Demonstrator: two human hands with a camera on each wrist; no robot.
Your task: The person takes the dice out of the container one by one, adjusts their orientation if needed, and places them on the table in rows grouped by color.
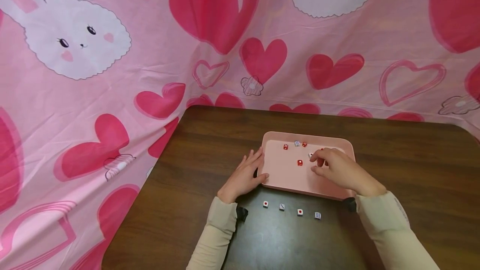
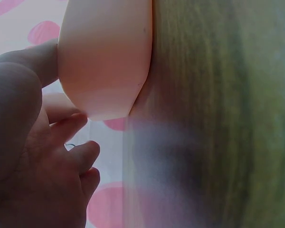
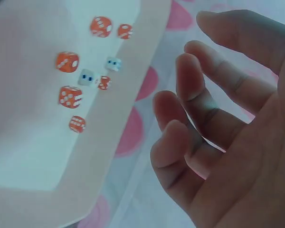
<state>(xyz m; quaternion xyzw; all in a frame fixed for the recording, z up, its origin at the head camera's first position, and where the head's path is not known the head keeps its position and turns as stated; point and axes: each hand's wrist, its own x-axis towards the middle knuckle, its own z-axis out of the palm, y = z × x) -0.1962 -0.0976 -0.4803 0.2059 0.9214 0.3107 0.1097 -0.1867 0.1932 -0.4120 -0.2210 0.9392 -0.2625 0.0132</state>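
Note:
A shallow pink tray [image 1: 277, 170] lies on the table with several red and white dice in it, among them a red die [image 1: 300, 163] near its middle. My left hand [image 1: 243, 177] rests against the tray's left end, fingers along the side and thumb at the front corner. Over the right half of the tray hovers my right hand [image 1: 333, 170], its fingers loosely bent and nothing between them. In the right wrist view, a red die [image 3: 67, 62] and a white die [image 3: 87, 77] lie on the tray floor, apart from the fingertips. The right hand hides part of the tray in the head view.
In front of the tray, several white dice stand in a spaced row, from a die [image 1: 265, 204] at the left to a die [image 1: 317, 216] at the right. The dark wooden table [image 1: 195, 157] meets a pink heart-patterned cloth [image 1: 262, 24] behind it.

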